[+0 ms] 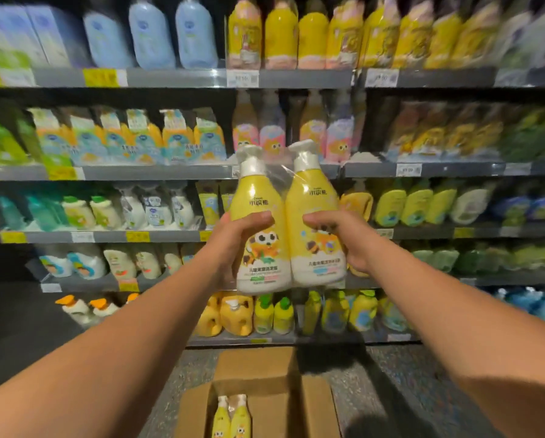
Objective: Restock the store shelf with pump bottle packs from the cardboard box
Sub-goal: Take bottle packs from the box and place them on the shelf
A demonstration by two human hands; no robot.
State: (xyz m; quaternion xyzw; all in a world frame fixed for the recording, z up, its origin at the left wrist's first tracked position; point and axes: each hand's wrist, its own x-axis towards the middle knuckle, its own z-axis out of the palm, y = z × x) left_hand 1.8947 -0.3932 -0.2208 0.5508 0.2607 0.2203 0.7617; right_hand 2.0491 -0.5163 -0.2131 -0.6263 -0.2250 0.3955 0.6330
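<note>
I hold a shrink-wrapped pack of two yellow pump bottles [288, 197] upright in front of the store shelf [170, 172], at the height of its middle rows. My left hand [236, 238] grips the left bottle from its side, thumb across the front. My right hand [343, 238] grips the right bottle the same way. On the floor below stands the open cardboard box [264, 393], with another pack of yellow pump bottles [231, 418] upright inside it.
The shelving fills the view with several rows of bottles: blue and yellow ones on top, yellow jugs [227, 314] and green-capped bottles on the lowest row. Price tags [242, 79] line the shelf edges. Speckled floor surrounds the box.
</note>
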